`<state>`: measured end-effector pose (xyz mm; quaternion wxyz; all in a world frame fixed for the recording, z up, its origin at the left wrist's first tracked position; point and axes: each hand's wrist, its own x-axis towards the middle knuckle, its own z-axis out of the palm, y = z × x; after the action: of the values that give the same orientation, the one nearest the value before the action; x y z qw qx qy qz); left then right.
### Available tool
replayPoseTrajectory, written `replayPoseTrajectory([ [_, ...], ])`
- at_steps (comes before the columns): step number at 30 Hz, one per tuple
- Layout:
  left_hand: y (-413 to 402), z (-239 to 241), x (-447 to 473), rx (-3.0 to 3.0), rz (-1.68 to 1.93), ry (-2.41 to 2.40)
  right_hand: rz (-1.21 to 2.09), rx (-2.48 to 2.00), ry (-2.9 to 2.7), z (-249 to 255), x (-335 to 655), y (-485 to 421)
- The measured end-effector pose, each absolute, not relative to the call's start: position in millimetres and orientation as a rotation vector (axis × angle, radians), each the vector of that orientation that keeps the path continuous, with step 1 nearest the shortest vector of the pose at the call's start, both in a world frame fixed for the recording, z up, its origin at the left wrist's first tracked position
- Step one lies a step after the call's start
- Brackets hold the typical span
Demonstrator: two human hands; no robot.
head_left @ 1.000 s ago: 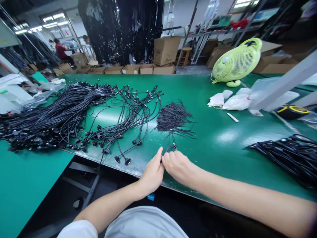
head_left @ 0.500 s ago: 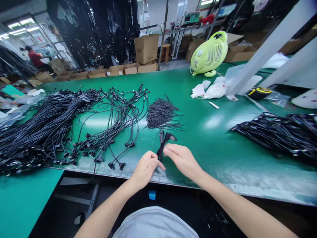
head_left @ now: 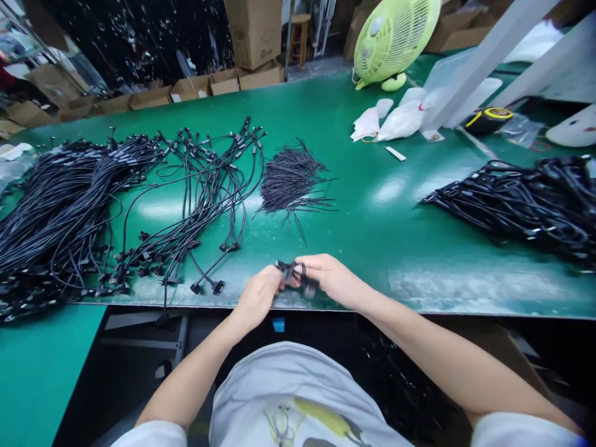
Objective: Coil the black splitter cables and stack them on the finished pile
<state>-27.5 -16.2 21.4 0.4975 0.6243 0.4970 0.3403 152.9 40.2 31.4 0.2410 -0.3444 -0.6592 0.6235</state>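
A small black cable bundle point(head_left: 289, 272) is held between my two hands just above the front edge of the green table. My left hand point(head_left: 259, 293) has its fingers closed on the bundle's left end. From the right, my right hand point(head_left: 331, 279) pinches the same bundle, whose dark end hangs blurred below the fingers. Beyond the hands lies a heap of short black ties point(head_left: 293, 177). To the left of that heap, loose black cables with connectors point(head_left: 209, 192) are spread out, and a thick pile of straight cables point(head_left: 79, 205) lies farther left.
Bundled black cables point(head_left: 526, 198) are piled at the right. Behind them are a tape measure point(head_left: 488, 120), white bags point(head_left: 401, 121) and a slanted white post point(head_left: 484, 62). A green fan point(head_left: 395, 40) stands at the back. Cardboard boxes point(head_left: 190, 88) line the table's far side.
The view has tipped downward. The cable bundle has turned from upright to roughly level, and my hands have drawn nearer the table's front edge, both now closed on it.
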Motion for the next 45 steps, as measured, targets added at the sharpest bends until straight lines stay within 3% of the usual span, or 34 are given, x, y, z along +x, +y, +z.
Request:
replayPoseTrajectory([
  [6,-13.5,30.5,-30.2,1.358,0.903,0.966,2.090,-0.919,-1.660,18.6,143.4,23.3],
  [8,-16.7,32.2,-28.1,1.318,0.902,0.957,2.066,-0.940,-1.680,13.4,142.8,22.3],
  [10,-17.4,28.0,-24.5,1.238,0.947,1.014,1.715,-1.032,-1.901,13.3,145.1,21.1],
  [15,-8.2,9.6,-19.8,1.195,1.083,1.265,0.240,-1.006,-2.288,36.1,154.9,13.6],
  [19,-4.2,6.7,-23.4,1.593,0.900,1.389,-0.213,-0.731,-2.489,45.4,151.5,19.9],
  [25,2.0,17.1,-42.4,1.981,0.781,1.310,-0.088,-0.938,-2.560,28.0,163.5,37.3],
  [33,10.1,20.2,-47.8,1.294,1.013,1.079,0.277,-1.129,-2.290,16.0,178.3,31.2],
  [40,7.4,16.6,-24.2,1.342,1.130,0.918,0.655,-1.002,-2.395,2.0,156.8,25.6],
  [45,6.2,14.4,-9.4,1.396,1.196,0.972,0.605,-1.107,-2.435,-1.6,147.0,23.3],
])
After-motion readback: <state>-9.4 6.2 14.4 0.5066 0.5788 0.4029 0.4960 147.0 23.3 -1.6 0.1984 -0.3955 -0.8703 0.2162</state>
